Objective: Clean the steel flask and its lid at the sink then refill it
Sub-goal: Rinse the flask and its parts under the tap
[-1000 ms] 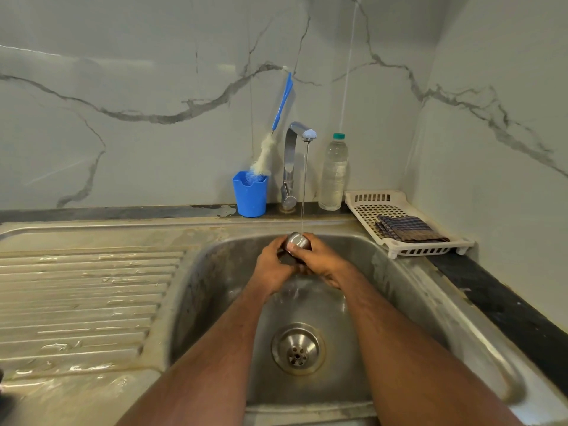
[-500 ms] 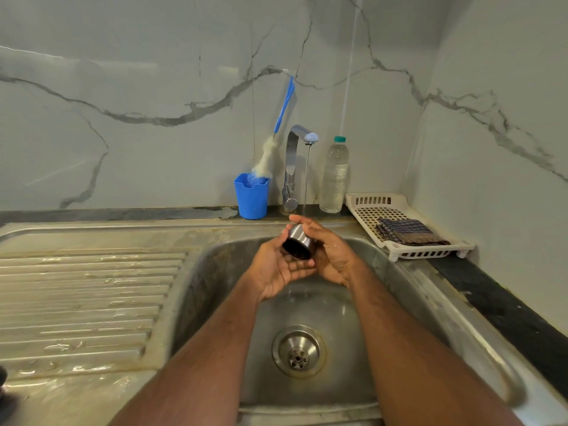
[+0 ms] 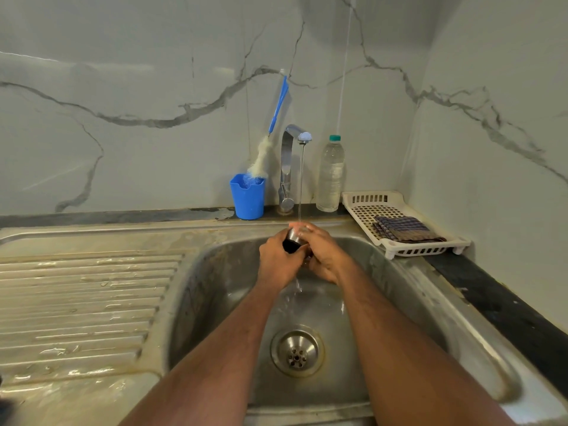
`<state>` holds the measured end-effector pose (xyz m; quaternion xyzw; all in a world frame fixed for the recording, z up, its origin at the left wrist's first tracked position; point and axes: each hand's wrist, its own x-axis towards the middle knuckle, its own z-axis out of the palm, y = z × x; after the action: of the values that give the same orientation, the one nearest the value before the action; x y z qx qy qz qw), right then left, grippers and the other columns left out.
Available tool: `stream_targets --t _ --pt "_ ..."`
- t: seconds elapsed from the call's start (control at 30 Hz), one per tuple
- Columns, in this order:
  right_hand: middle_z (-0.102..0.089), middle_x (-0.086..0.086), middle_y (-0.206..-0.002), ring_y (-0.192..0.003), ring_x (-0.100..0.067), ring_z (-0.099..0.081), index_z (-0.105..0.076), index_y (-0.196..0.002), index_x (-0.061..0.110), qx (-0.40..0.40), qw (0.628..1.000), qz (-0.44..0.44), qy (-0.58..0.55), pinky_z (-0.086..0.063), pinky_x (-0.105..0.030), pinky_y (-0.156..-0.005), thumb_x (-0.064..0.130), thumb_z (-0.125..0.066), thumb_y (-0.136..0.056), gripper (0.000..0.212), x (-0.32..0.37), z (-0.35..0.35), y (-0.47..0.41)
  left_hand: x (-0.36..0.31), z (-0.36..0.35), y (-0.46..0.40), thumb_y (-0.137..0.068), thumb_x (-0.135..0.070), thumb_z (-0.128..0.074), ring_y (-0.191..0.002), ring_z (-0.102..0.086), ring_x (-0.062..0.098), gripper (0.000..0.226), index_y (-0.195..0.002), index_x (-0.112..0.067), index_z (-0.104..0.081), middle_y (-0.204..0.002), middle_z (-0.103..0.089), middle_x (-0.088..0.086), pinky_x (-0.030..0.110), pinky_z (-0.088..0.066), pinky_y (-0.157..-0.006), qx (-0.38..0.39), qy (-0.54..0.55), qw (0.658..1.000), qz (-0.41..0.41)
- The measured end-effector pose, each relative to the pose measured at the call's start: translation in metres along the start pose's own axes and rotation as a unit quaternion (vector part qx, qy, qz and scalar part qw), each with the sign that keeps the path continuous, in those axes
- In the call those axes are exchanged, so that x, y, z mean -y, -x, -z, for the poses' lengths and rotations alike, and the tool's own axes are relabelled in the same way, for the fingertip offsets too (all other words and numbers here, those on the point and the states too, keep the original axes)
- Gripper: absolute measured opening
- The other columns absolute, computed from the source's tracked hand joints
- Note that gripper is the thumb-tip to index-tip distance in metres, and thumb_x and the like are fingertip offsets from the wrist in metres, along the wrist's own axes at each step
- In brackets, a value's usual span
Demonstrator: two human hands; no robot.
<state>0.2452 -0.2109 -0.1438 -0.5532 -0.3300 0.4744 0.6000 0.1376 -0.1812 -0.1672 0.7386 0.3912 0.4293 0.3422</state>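
Observation:
The small steel lid, steel outside and dark inside, is gripped between both hands over the sink basin. My left hand wraps it from the left, my right hand from the right. A thin stream from the tap falls onto the lid and my fingers, and water runs off below them. The flask body is not in view.
A blue cup with a long blue bottle brush stands left of the tap, and a plastic water bottle right of it. A white rack holds a folded cloth. Wet ribbed drainboard at left; drain below.
Half a second ago the lid was tilted with its dark opening facing me, beside the stream. Now both hands close round it under the running water.

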Motion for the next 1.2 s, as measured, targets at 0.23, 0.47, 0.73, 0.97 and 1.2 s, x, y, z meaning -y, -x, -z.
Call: stream_targets --t 0.23,0.47,0.73,0.97,1.2 --pt "-0.073 -0.010 -0.101 -0.091 -0.022 -0.070 -0.070 -0.107 0.017 -0.139 0.989 0.041 0.037 -0.054 -0.030 -0.070 0.031 -0.054 -0.102 0.022 -0.004 -0.015 -0.012 -0.001 -0.002 0.000 -0.079 -0.020 -0.077 -0.092 -0.066 0.009 0.046 -0.124 -0.022 -0.066 -0.099 -0.072 -0.006 0.030 -0.056 -0.086 0.011 -0.070 0.996 -0.059" --pt "-0.070 -0.010 -0.111 -0.095 -0.021 -0.063 -0.071 -0.117 0.020 -0.003 1.000 0.005 -0.022 -0.052 -0.035 -0.075 0.018 -0.055 -0.101 0.023 0.006 -0.002 -0.004 0.000 0.007 -0.003 -0.075 -0.015 -0.085 -0.085 -0.063 0.002 0.044 -0.116 -0.017 -0.070 -0.097 -0.069 -0.008 0.022 -0.053 -0.084 -0.047 -0.031 0.998 -0.026" --pt "-0.073 -0.013 -0.096 -0.083 -0.024 -0.067 -0.067 -0.104 0.018 -0.102 0.991 -0.065 0.064 -0.051 -0.033 -0.065 0.038 -0.036 -0.106 0.037 0.005 -0.003 -0.001 -0.005 0.002 0.004 -0.072 -0.015 -0.089 -0.088 -0.060 -0.009 0.050 -0.114 -0.021 -0.063 -0.095 -0.065 -0.018 0.005 -0.048 -0.077 -0.022 0.037 0.999 -0.013" --pt "-0.070 -0.009 -0.072 -0.052 -0.021 -0.064 -0.066 -0.110 0.018 -0.044 0.991 -0.047 0.115 -0.041 -0.025 -0.046 0.045 -0.038 -0.107 0.039 0.001 0.008 -0.001 0.001 0.007 -0.001 -0.070 -0.022 -0.091 -0.093 -0.066 0.002 0.045 -0.111 -0.018 -0.072 -0.099 -0.074 -0.008 0.026 -0.054 -0.093 -0.048 0.074 0.995 0.037" --pt "-0.071 -0.004 -0.100 -0.075 -0.019 -0.071 -0.069 -0.111 0.021 -0.113 0.913 0.082 0.383 -0.059 -0.034 -0.056 0.007 -0.066 -0.089 0.027 -0.002 0.001 -0.002 0.001 0.012 -0.001 -0.068 -0.020 -0.090 -0.096 -0.062 0.011 0.053 -0.115 -0.021 -0.068 -0.102 -0.068 -0.009 0.029 -0.048 -0.086 -0.018 -0.092 0.995 -0.021"
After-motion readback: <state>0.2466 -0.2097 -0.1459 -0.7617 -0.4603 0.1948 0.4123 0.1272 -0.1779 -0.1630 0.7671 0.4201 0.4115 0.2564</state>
